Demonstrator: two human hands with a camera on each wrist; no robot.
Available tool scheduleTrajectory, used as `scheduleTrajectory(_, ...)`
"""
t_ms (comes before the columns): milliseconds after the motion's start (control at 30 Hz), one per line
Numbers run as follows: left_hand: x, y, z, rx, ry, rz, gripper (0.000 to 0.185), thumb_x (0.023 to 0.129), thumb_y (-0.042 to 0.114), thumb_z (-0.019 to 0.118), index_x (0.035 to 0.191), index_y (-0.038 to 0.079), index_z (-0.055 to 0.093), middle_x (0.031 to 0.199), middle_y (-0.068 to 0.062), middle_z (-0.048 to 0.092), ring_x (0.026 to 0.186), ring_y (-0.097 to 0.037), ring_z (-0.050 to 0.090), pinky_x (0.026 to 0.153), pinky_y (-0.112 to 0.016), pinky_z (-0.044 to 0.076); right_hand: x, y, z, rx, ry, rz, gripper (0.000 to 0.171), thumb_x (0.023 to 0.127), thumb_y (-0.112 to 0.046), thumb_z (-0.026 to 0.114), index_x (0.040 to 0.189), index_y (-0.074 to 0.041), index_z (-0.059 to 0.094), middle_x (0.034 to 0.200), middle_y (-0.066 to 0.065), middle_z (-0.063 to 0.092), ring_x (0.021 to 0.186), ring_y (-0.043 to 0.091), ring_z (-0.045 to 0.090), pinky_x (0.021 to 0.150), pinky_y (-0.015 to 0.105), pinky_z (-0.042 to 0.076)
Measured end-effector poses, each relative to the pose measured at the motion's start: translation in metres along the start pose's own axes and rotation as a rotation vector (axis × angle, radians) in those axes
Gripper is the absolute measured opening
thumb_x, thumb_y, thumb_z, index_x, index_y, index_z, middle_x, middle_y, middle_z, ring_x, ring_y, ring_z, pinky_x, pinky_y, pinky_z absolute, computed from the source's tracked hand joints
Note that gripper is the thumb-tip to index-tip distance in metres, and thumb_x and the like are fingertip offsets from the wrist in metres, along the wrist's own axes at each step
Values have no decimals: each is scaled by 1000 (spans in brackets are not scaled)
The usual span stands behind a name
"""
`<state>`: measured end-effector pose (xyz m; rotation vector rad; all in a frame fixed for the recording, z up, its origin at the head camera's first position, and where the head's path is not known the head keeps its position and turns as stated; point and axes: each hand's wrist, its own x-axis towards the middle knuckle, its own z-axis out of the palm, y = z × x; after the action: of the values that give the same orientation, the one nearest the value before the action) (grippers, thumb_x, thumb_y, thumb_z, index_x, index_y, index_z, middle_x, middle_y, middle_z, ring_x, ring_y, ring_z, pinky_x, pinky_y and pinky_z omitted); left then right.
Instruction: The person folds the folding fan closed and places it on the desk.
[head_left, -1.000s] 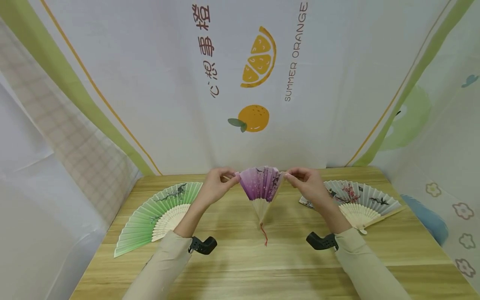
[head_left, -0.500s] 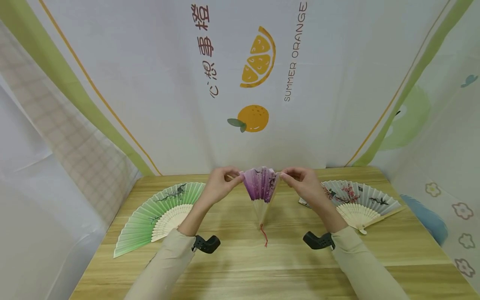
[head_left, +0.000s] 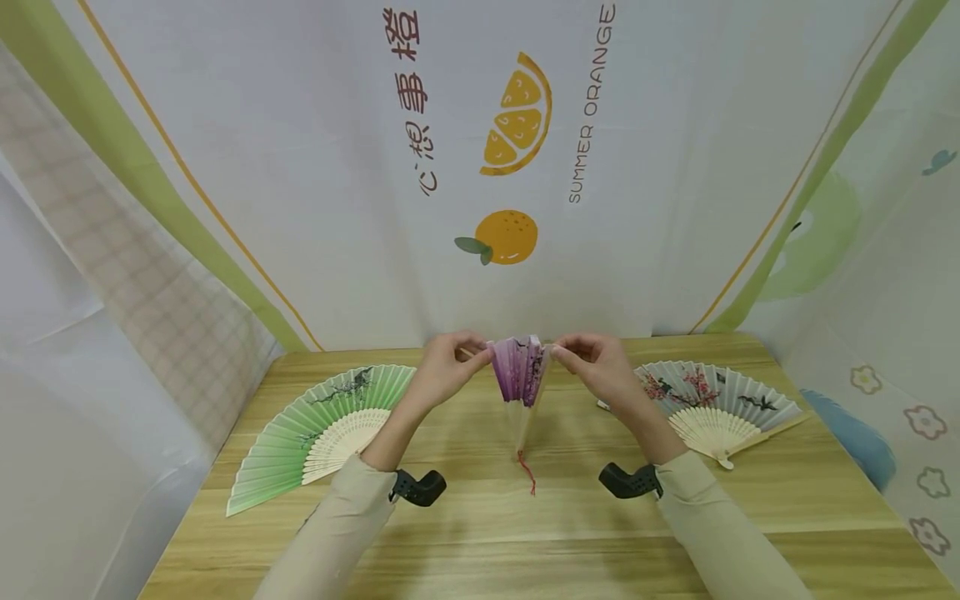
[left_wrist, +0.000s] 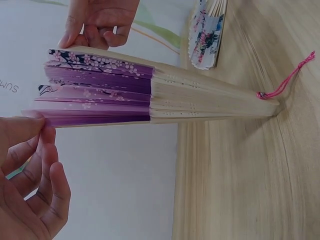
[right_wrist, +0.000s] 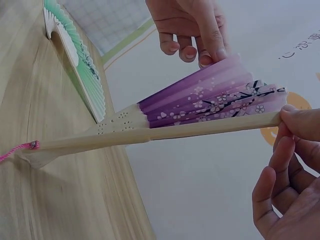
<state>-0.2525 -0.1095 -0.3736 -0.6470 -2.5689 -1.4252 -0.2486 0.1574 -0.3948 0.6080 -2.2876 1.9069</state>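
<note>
Green fan (head_left: 318, 429) left, floral fan (head_left: 716, 404) right.

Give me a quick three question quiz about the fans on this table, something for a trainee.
1. True or false: the purple fan lies flat on the table.
2. Which fan lies nearest the right hand? A) green fan B) grey blossom fan
3. Fill in: a ___ tassel hangs from the purple fan's pivot.

Key: 1. False; the left hand and right hand each pinch an outer rib, with its pivot end down at the table. 2. B. 3. Red.
</note>
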Motion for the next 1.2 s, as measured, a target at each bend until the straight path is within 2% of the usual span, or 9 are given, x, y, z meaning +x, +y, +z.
scheduleTrajectory(267, 2, 3, 2, 15, 0, 25, 12, 97, 11, 71, 103, 1, 74, 91, -7, 71, 77, -21, 66, 68, -34, 55, 2, -7, 6, 2, -3, 1, 17, 99, -11, 68, 103, 5, 71, 95, 15, 67, 81, 20, 58, 71, 27, 51)
scheduleTrajectory(367, 4, 5, 3, 20, 6, 36, 11, 97, 10, 71, 102, 1, 75, 89, -7, 71, 77, -21, 67, 69, -34, 55, 3, -7, 8, -2, -5, -8, 16, 100, -10, 68, 102, 6, 71, 94, 14, 67, 82, 27, 58, 71, 27, 50)
scheduleTrajectory(500, 4, 7, 3, 23, 16, 42, 10, 97, 10, 71, 101, 1, 75, 88, -7, 71, 76, -20, 66, 69, -34, 55, 3, -8, 9, 5, -8, -17, 15, 100, -9, 67, 102, 6, 70, 95, 21, 65, 80, 29, 56, 69, 26, 49)
scheduleTrajectory(567, 3, 7, 3, 21, 19, 42, 10, 97, 9, 71, 101, 1, 75, 88, -7, 71, 76, -20, 66, 68, -34, 55, 3, -9, 10, 11, -9, -21, 14, 100, -8, 67, 102, 6, 70, 96, 27, 64, 78, 22, 55, 69, 26, 49)
scheduleTrajectory(667, 3, 9, 4, 16, 18, 42, 10, 97, 9, 70, 101, 1, 75, 88, -7, 71, 75, -20, 66, 67, -33, 55, 4, -10, 12, 20, -13, -21, 15, 100, -7, 67, 102, 7, 70, 98, 31, 63, 78, 20, 55, 69, 26, 49)
scheduleTrajectory(867, 3, 13, 5, 9, 12, 25, 10, 98, 9, 70, 102, 2, 74, 89, -5, 70, 74, -18, 66, 65, -32, 54, 3, -14, 15, -1, -17, 0, 16, 100, -11, 68, 103, 5, 71, 97, 21, 68, 81, 25, 59, 71, 28, 51)
scheduleTrajectory(1200, 3, 15, 9, 12, -8, 36, 12, 99, 10, 67, 105, 3, 75, 92, -6, 70, 79, -20, 66, 69, -33, 55, 5, -14, 17, -6, -24, -19, 16, 100, -10, 68, 105, 4, 72, 97, 14, 70, 82, 20, 60, 73, 34, 52)
